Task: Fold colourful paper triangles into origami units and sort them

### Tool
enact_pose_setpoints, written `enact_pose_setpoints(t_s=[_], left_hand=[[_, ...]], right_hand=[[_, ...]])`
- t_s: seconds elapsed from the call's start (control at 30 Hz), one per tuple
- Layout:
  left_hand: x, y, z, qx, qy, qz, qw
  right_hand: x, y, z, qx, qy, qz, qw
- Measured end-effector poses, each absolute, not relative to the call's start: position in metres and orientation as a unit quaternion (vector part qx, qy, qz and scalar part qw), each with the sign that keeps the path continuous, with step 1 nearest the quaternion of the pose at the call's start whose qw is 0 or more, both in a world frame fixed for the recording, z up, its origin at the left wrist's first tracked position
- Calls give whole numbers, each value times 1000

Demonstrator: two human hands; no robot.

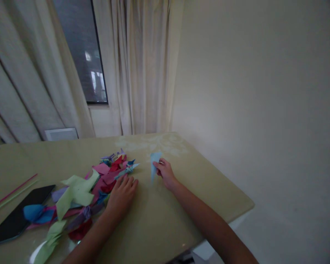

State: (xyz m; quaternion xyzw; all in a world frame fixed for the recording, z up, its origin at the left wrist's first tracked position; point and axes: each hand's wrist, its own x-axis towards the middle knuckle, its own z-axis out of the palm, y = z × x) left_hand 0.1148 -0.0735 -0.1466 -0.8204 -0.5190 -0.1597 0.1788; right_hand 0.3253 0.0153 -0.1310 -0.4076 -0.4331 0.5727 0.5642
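Note:
Between the thumb and fingers of my right hand (165,172) is a light blue piece of folded paper (154,161), wider at the top and narrowing to a point below. It is held just over the table. My left hand (125,190) lies palm down, fingers spread, at the right edge of a heap of folded paper figures (107,178). Whether its fingertips press on the heap I cannot tell. A pale green paper pinwheel shape (81,190) lies on the near left of the heap, with blue, purple, red and pink pieces around it.
The table (209,183) has a corner at the right, close to a plain wall (253,110). A dark flat tablet-like object (19,216) lies at the left beside a pink stick (13,190) and a green stick (15,196). Curtains (145,73) hang behind.

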Motion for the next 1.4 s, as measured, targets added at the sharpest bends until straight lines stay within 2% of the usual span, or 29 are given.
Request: enact_pose_setpoints(t_s=[0.17, 0.3, 0.53, 0.7, 0.83, 0.97, 1.03, 1.27, 1.4], left_hand=[[140, -79, -122, -761, -548, -348, 27], [158, -76, -105, -732, -516, -421, -143], [155, -77, -125, -742, -498, -416, -172], [152, -82, -139, -721, -549, -403, -126], [149, -84, -142, -700, -595, -396, 8], [150, -86, -143, -766, -516, -355, 147], [152, -87, -144, -801, -467, -327, 181], [161, -94, -140, -864, -378, -300, 147], [147, -92, -131, -793, -506, -299, 161]], right_hand=[[308, -11, -123, -370, -445, 612, 540], [317, -28, -124, -331, -466, 615, 544], [347, -15, -127, -346, -432, 563, 613], [345, -16, -131, -370, -426, 550, 616], [332, -25, -131, -375, -437, 537, 616], [319, -37, -130, -336, -529, 559, 542], [316, -40, -131, -329, -544, 553, 539], [330, -30, -136, -352, -486, 537, 593], [345, -22, -135, -382, -478, 513, 602]])
